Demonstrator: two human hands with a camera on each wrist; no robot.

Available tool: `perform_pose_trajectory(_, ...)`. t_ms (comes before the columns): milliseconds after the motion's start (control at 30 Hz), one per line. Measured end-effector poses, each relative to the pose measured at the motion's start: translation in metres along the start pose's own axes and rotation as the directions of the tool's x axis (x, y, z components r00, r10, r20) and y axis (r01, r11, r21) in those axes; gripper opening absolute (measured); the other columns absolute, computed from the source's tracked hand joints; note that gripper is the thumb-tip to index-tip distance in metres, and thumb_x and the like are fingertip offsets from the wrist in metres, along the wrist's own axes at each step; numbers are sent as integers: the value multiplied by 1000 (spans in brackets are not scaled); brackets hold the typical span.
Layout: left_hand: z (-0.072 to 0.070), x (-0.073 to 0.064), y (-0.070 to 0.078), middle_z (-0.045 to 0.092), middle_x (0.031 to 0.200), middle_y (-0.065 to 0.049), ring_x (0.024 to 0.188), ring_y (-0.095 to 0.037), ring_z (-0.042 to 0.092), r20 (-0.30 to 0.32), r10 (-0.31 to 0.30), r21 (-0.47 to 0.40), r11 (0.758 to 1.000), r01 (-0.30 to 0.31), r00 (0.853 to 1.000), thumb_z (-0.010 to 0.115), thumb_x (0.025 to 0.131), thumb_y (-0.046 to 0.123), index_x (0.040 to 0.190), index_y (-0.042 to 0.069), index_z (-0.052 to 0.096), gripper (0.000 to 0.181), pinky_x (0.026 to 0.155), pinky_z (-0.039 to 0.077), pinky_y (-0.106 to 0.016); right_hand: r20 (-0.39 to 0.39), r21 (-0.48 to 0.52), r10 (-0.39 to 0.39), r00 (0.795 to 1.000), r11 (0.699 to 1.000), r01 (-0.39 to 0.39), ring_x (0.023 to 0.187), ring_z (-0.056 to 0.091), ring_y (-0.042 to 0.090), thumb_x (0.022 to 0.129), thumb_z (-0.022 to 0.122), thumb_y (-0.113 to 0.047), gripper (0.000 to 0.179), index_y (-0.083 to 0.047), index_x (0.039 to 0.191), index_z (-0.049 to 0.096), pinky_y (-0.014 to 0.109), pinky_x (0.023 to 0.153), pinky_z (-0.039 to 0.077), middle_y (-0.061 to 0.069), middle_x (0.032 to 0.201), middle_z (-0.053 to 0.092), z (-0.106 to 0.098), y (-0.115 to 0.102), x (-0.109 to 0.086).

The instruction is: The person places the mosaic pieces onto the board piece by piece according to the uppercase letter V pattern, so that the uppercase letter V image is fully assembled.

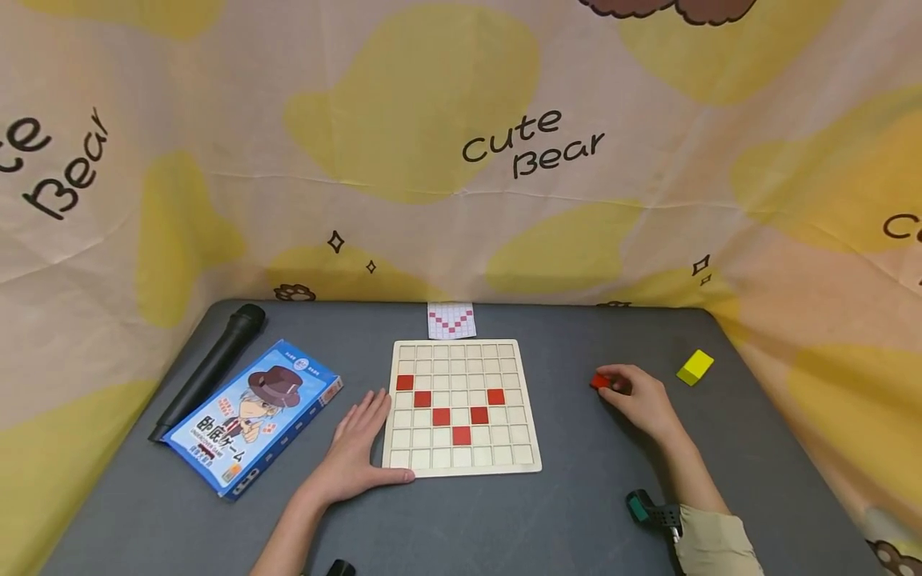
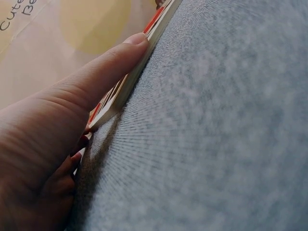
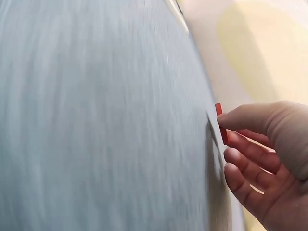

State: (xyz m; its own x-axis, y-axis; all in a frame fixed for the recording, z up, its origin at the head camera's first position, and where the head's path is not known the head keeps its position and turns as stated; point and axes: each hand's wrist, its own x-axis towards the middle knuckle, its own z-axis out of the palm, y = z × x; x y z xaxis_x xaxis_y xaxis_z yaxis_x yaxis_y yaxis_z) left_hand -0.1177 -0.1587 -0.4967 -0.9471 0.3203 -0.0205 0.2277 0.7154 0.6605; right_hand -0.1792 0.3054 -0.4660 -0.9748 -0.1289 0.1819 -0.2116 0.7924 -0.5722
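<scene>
A pale grid board lies on the grey table, and several red square tiles fill cells in a slanting, V-like pattern. My left hand rests at its near left corner, fingers stretched along the left side and thumb on the front edge. In the left wrist view, the thumb lies across the board's rim. Off to the right of the board, my right hand pinches a red tile between thumb and fingers. Behind the board sits a small card printed with a pink V of squares.
A blue illustrated box lies left of the board, next to a black microphone. Toward the right edge of the table is a yellow block. A patterned cloth hangs behind and around the table.
</scene>
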Motion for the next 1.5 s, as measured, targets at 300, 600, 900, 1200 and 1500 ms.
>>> perform_pose_trajectory(300,-1,-1,-1,14,162,-13,148,-33,4,-7,-5,3,1000,5,1000,78,65,68,155,3,20,126,112,4,-57,32,91,-37,999,995,34,86,59,21,85,75,-9,29,-7,113,70,38,75,48,9,106,67,28,-34,20)
perform_pose_trajectory(600,-3,-3,0,14,161,-15,148,-34,4,-5,-8,8,1000,8,1000,78,65,67,155,2,20,125,112,4,-57,77,139,-112,991,985,101,80,56,19,83,77,-8,29,-8,112,72,33,68,46,5,97,66,50,-64,31)
perform_pose_trajectory(900,-4,-5,-1,14,161,-16,148,-34,6,-19,-2,9,1000,2,1000,79,65,65,155,2,20,124,112,4,-57,121,154,-195,973,972,175,77,54,19,83,76,-9,31,-8,114,71,30,66,43,5,91,62,66,-81,39)
perform_pose_trajectory(1200,-4,-5,-2,13,161,-16,148,-34,5,-23,-5,5,1000,5,1000,79,66,65,155,2,20,124,113,3,-56,146,153,-260,955,959,238,78,53,19,85,73,-7,28,-10,113,71,30,67,43,3,89,60,78,-87,46)
perform_pose_trajectory(1500,0,-5,0,14,161,-15,148,-34,5,-15,3,-9,1000,-3,1000,79,66,65,154,1,20,124,113,4,-56,153,176,-259,954,957,232,78,53,22,86,72,-4,27,-9,111,71,29,67,43,5,88,59,78,-84,42)
